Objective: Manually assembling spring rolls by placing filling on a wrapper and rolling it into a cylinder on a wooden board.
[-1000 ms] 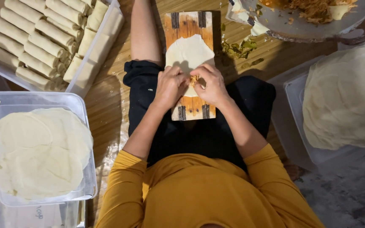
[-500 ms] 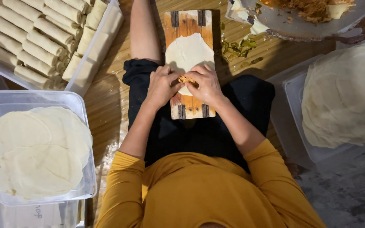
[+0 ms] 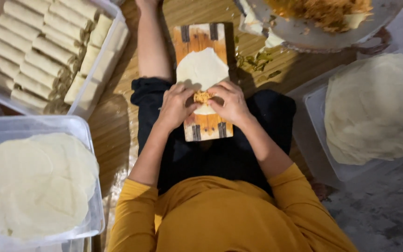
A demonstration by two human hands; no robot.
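Observation:
A small wooden board rests on my lap. On it lies a round pale wrapper with orange shredded filling near its close edge. My left hand and my right hand both pinch the wrapper's near edge, folding it around the filling. Fingers of both hands are curled on the dough, so part of the filling is hidden.
A clear tray of several finished rolls sits at the upper left. A clear tub of stacked wrappers is at the lower left, another stack of wrappers at the right. A metal bowl of filling stands at the top.
Both hands have slid a little up the board, and the wrapper's near edge has come up around the filling.

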